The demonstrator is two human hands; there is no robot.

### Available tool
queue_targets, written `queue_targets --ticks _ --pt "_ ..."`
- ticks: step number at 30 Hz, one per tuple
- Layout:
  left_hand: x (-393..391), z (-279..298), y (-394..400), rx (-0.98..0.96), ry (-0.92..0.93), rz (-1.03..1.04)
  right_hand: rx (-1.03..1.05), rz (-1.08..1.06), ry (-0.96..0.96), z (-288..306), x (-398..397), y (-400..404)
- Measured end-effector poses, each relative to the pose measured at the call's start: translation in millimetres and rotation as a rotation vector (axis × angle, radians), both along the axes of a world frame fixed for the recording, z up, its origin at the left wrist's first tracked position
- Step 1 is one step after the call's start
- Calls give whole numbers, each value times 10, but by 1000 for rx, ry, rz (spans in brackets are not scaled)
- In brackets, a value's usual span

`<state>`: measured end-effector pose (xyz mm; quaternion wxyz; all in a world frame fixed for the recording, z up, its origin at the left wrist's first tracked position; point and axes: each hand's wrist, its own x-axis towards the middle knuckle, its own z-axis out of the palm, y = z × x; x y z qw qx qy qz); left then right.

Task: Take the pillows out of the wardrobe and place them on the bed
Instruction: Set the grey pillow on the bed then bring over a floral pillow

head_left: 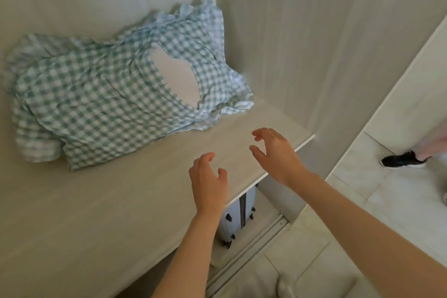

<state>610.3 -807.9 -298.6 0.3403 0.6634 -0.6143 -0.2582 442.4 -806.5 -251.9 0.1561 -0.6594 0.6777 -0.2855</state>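
Note:
A pillow in a green-and-white checked cover lies on the pale wardrobe shelf, pushed toward the back left. Its cover gapes at the right end, showing the white pillow inside. My left hand hovers over the shelf's front edge, fingers spread and empty. My right hand is a little further in and to the right, also open, fingers curled. Both hands are short of the pillow and touch nothing.
The wardrobe's side wall stands right of the shelf. Below the shelf a pale suitcase stands on the wardrobe floor beside the sliding-door track. Another person's black shoe is on the tiled floor at the right.

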Motion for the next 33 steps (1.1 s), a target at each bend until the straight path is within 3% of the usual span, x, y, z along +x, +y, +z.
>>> queue_targets --ticks 6,13,25,33 --pt "-120 117 -518 29 -74 145 31 202 68 51 -318 -725" --pt "23 392 -1027 6 -274 159 2 386 127 330 -424 -1483" --pt "1068 1197 -2290 -60 -812 250 -122 543 385 943 115 -2752" --pt "1473 1462 -2877 -29 -934 252 -233 573 518 1189 568 -3425"
